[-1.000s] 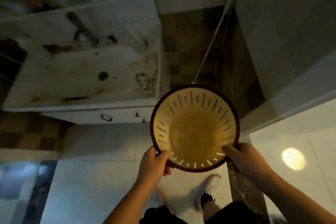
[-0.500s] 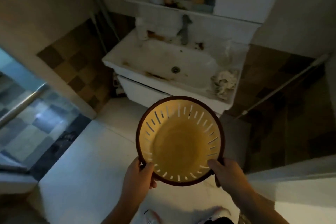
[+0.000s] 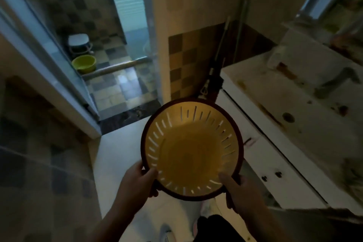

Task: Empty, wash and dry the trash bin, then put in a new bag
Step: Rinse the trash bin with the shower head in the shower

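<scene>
I look straight down into a round yellow trash bin [image 3: 191,155] with slotted walls and a dark brown rim. It is empty, with no bag inside. My left hand [image 3: 135,181] grips the rim at the lower left, thumb inside the bin. My right hand [image 3: 238,189] grips the rim at the lower right, thumb inside as well. The bin is held in the air in front of me, above the white floor.
A stained white sink cabinet [image 3: 284,116] with a tap stands close on the right. Mop handles [image 3: 220,63] lean in the corner. A glass sliding door [image 3: 59,61] opens at the left onto a tiled room with a green basin [image 3: 84,63] and a white stool [image 3: 78,42].
The view has swung left: the sink moved from the centre to the right edge, and the doorway with the green basin came into sight. Both hands keep the same hold on the bin.
</scene>
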